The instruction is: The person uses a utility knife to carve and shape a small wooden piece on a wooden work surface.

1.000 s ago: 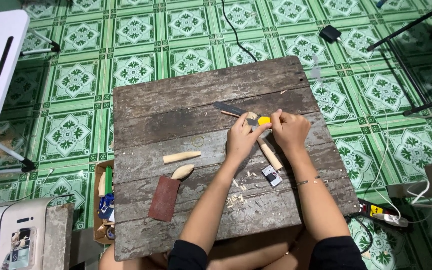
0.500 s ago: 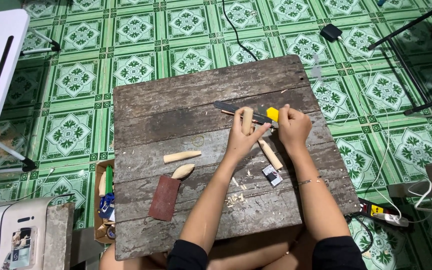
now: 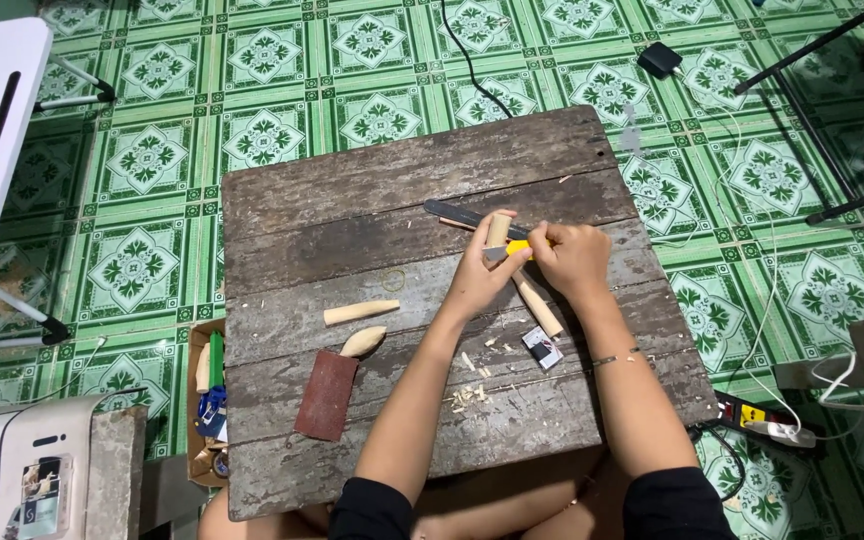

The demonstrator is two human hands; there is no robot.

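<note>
Green patterned floor tiles (image 3: 142,160) surrounded the weathered grey wooden board (image 3: 352,200). I saw my left hand (image 3: 477,280) gripping a short pale wooden peg (image 3: 497,231) upright. My right hand (image 3: 574,262) was closed on a yellow-handled knife (image 3: 514,250) against it.

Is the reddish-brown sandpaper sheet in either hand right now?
No, the reddish-brown sandpaper sheet lies flat on the weathered wooden board, apart from both hands.

A small black-and-white packet (image 3: 542,347) lies near the counter's (image 3: 372,200) right edge; an open cardboard box (image 3: 209,400) sits on the floor against its left edge; a small screen (image 3: 40,483) glows bottom left.
</note>
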